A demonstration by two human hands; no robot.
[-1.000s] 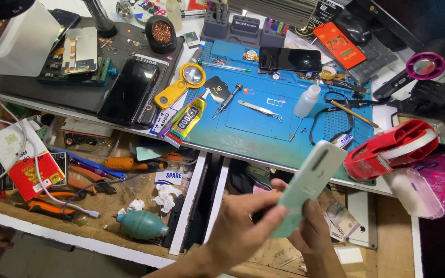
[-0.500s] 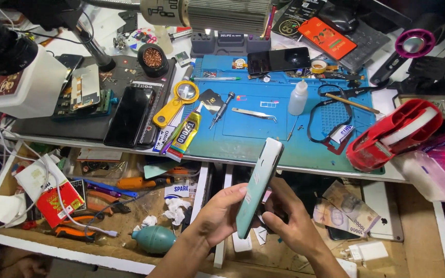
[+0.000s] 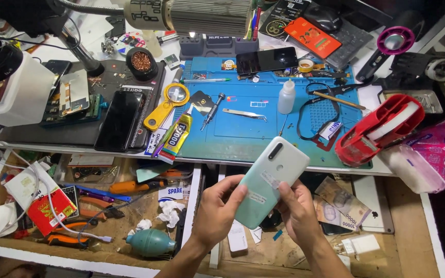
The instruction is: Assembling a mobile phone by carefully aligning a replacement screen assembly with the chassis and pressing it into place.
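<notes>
While my left hand [image 3: 217, 211] and right hand [image 3: 297, 211] pinched the pale green phone [image 3: 271, 181] by its edges near the blue mat [image 3: 243, 136], it looked light, stiff, slick, so edge grip suited.

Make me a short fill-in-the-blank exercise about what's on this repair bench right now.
1. Both hands, left hand and right hand, hold a pale green ____.
2. The tweezers lie on the ____ work mat.
3. The magnifying glass has a ____ handle.
4. The red tape dispenser sits at the mat's ____ edge.

Missing words: phone; blue; yellow; right
</notes>
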